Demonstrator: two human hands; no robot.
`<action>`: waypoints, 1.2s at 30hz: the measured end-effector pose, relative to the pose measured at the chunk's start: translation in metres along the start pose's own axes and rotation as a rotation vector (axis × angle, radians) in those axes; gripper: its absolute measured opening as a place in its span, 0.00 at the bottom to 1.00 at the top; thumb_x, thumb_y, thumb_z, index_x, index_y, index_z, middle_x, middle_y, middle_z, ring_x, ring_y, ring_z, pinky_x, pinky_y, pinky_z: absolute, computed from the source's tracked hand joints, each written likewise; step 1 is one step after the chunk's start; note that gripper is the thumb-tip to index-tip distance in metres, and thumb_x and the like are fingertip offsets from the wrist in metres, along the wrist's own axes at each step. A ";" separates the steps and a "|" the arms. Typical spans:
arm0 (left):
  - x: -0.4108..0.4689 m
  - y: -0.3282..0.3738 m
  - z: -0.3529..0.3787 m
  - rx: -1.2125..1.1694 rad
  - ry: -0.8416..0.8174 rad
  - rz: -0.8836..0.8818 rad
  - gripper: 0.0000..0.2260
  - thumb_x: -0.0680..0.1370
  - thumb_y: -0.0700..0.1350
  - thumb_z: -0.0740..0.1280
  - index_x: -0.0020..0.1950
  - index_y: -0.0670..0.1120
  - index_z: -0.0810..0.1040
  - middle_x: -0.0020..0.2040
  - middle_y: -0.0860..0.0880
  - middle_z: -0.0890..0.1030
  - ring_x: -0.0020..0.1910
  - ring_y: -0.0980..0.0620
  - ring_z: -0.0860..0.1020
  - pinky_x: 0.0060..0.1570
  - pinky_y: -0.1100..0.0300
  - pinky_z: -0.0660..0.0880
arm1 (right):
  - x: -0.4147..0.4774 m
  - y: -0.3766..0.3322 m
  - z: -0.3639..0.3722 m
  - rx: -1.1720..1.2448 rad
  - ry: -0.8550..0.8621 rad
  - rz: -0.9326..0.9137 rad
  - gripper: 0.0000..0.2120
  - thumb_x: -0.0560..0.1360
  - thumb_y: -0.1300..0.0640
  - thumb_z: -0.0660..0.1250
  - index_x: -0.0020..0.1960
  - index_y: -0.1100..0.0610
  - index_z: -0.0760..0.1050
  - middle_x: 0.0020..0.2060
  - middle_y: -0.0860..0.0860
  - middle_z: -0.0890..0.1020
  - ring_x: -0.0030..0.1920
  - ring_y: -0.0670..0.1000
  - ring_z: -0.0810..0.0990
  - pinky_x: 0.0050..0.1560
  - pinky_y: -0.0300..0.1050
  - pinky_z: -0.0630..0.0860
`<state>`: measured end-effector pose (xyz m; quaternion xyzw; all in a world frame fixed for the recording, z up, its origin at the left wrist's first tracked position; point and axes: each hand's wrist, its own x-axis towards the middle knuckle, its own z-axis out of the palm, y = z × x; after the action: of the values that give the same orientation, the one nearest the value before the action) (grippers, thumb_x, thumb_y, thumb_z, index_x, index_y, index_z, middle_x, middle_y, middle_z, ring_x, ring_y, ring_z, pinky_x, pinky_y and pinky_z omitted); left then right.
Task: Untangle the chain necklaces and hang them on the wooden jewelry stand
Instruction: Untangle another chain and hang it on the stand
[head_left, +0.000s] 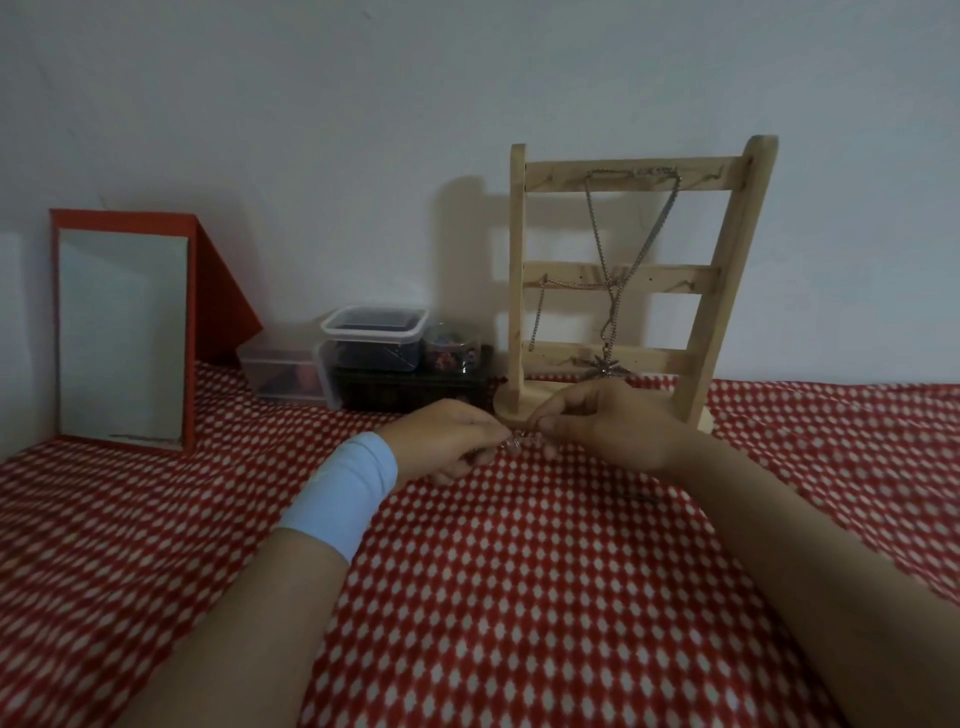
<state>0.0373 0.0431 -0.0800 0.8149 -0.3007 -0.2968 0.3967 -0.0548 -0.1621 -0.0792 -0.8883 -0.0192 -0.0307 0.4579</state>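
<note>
Our two forearms reach in from 6 o'clock over a red cloth (519, 571) printed with white diamonds, the left one wearing a pale blue wristband (345, 493). At the centre of the view our hands meet. The left hand (447, 436) and the right hand (602, 421) are fingertip to fingertip, and both pinch a small tangled chain (514, 440) held between them just above the cloth. How its links run is too small for us to tell.

Just beyond the right hand, at 1 o'clock, stands the wooden jewelry stand (737, 260), a ladder of three rails on a base. A long necklace (597, 249) hangs from its top rail, with its star pendant (609, 366) low at the bottom rail, just above our right knuckles. A short chain (540, 312) drapes from the middle rail at the stand's left side.

At 9 o'clock a red-framed mirror (122, 332) stands propped. Between it and the stand sit clear plastic containers (374, 338), one on top of a dark box (410, 389).
</note>
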 end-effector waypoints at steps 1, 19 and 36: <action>0.000 -0.001 -0.001 0.007 -0.005 0.000 0.18 0.82 0.51 0.62 0.49 0.37 0.79 0.38 0.42 0.69 0.25 0.54 0.62 0.25 0.63 0.59 | -0.001 -0.002 -0.001 -0.012 0.003 -0.004 0.07 0.81 0.58 0.67 0.50 0.56 0.85 0.40 0.50 0.88 0.47 0.42 0.85 0.53 0.27 0.74; -0.011 0.014 -0.003 0.070 0.072 0.202 0.08 0.81 0.43 0.65 0.51 0.44 0.83 0.42 0.50 0.86 0.28 0.57 0.72 0.31 0.67 0.70 | -0.003 -0.015 -0.002 -0.083 -0.154 0.008 0.09 0.80 0.54 0.69 0.57 0.46 0.85 0.51 0.41 0.87 0.55 0.41 0.83 0.63 0.41 0.74; -0.008 0.020 0.005 0.062 0.206 0.129 0.18 0.83 0.50 0.58 0.39 0.45 0.77 0.30 0.54 0.80 0.29 0.54 0.76 0.32 0.63 0.72 | -0.004 -0.013 0.012 0.152 0.104 -0.184 0.08 0.80 0.60 0.69 0.47 0.65 0.82 0.38 0.51 0.85 0.37 0.50 0.83 0.44 0.42 0.82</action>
<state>0.0238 0.0364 -0.0639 0.8319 -0.3191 -0.1762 0.4184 -0.0588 -0.1451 -0.0757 -0.8426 -0.0791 -0.1172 0.5196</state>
